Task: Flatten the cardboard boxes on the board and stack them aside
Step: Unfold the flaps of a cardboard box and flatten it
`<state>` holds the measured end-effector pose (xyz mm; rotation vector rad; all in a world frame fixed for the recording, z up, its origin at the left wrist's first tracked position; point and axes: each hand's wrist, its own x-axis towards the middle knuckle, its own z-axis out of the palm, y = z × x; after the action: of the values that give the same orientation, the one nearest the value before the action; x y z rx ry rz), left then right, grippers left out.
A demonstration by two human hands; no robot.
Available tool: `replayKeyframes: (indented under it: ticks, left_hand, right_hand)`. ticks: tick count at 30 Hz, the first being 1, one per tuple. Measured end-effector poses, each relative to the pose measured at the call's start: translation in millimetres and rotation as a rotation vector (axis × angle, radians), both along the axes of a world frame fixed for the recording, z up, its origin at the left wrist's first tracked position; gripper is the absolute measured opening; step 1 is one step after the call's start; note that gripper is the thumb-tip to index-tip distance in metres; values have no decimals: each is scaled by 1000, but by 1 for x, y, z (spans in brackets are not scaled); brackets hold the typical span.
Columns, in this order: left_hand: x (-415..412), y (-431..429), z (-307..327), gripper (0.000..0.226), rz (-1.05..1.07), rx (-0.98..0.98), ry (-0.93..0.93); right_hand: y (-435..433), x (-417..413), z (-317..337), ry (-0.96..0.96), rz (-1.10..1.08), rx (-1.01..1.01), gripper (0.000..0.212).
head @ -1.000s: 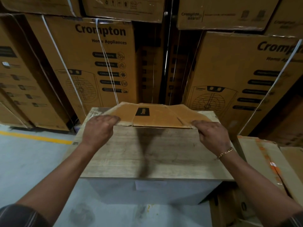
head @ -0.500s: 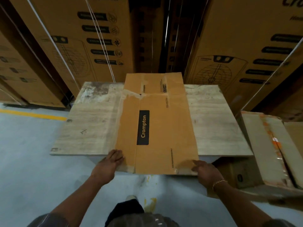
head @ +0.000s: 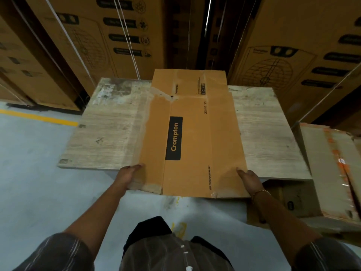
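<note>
Your left hand (head: 129,176) grasps the near left corner of the flattened brown cardboard box (head: 197,137), thumb on top. Your right hand (head: 249,178) grasps the near right corner the same way. The fingers underneath are hidden. A thin gold bracelet (head: 260,192) sits on the right wrist.

The box lies lengthwise across the middle of the pale wood-grain board (head: 109,133). Its near end overhangs the board's near edge. Its far flaps reach past the far edge. A black label reading "Crompton" in yellow runs along its centre panel. The left strip of the box is scuffed and pale, and the flap crease at the far left is torn.

Around:
- Tall brown printed cartons (head: 293,55) stand close behind the board, with fan drawings and dark label bars on them. The far flaps end just short of them.
- White strapping bands (head: 127,36) run diagonally down the carton faces.
- A dark gap separates the two carton stacks, straight beyond the box.
- To your right, just beside the board, lies a worn pale carton with orange tape (head: 332,163). Your right forearm passes close to its near corner.

Surface and room: the board is stained and worn at its far left corner. It sits raised above a grey concrete floor (head: 35,173). A yellow floor line (head: 39,117) runs at the left, near the carton bases. Lighting is dim.
</note>
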<state>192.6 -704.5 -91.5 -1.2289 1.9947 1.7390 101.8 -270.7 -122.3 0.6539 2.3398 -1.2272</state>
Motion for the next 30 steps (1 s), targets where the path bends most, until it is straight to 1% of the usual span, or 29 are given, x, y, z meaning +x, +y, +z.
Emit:
replayKeyframes:
  ticks: [2, 4, 5, 7, 8, 11, 14, 20, 22, 25, 27, 30]
  left_hand:
    - [-4, 9, 13, 45, -4, -34, 58]
    - [-6, 15, 26, 46, 19, -56, 118]
    - [-7, 18, 35, 44, 28, -81, 140]
    - [-3, 19, 52, 39, 21, -162, 181]
    - [2, 18, 63, 37, 14, -197, 215]
    - [31, 1, 83, 36, 31, -213, 293]
    - [63, -31, 96, 37, 83, -261, 321]
    - [128, -127, 116, 36, 228, -317, 318]
    - [152, -171, 121, 36, 273, -335, 315]
    - [184, -244, 129, 39, 318, -353, 290]
    - [202, -290, 136, 36, 341, -360, 293]
    - [220, -355, 142, 31, 374, -390, 279]
  right_hand:
    - [-6, -3, 14, 38, -10, -44, 55]
    - [-9, -4, 23, 77, -38, -32, 45]
    - [-13, -2, 29, 109, -46, -4, 45]
    - [-23, 8, 44, 194, -44, 78, 54]
    - [-32, 16, 54, 242, -44, 93, 54]
    - [-56, 46, 72, 340, -57, 4, 35]
    - [-87, 64, 84, 399, -19, -31, 28]
    - [-206, 68, 95, 473, 131, -33, 27]
    - [-257, 73, 94, 498, 166, -75, 27]
    - [-342, 87, 96, 495, 187, -179, 19]
    - [-395, 98, 98, 489, 204, -230, 13]
    - [-467, 106, 100, 485, 247, -239, 13]
